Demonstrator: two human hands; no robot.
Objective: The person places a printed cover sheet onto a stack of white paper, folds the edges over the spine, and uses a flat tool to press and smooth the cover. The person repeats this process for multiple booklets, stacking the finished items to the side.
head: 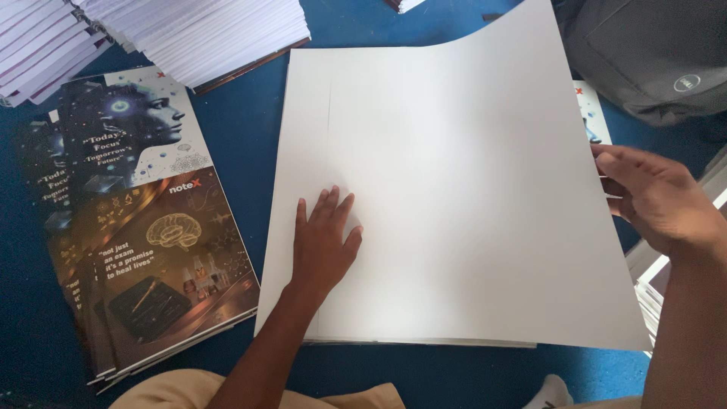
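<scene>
A large white rectangular sheet of card (462, 189) is taking up the middle of the view, lying over a blue cloth-covered surface (242, 144). The left hand (324, 241) is pressing flat on the sheet toward its seven o'clock part, palm down, fingers spread moderately wide and pointing to twelve o'clock, gripping nothing. The right hand (657, 201) is sitting at the sheet's three o'clock edge, fingers curled and pinching that edge, so the right side of the sheet is lifting and curving up off the surface while the left side is lying flat. A thin stack of matching white sheets (424, 342) is showing just under the sheet's six o'clock edge.

At nine o'clock from the sheet, a fanned pile of glossy printed covers (144, 220) with dark artwork of a head in profile and a glowing brain is resting on the blue surface, near the sheet but apart from it. At eleven o'clock, tall stacks of white paper blocks (204, 34) are standing well apart from the hands. At one to two o'clock, a dark grey fabric bag (651, 53) is lying just beyond the sheet's raised corner.
</scene>
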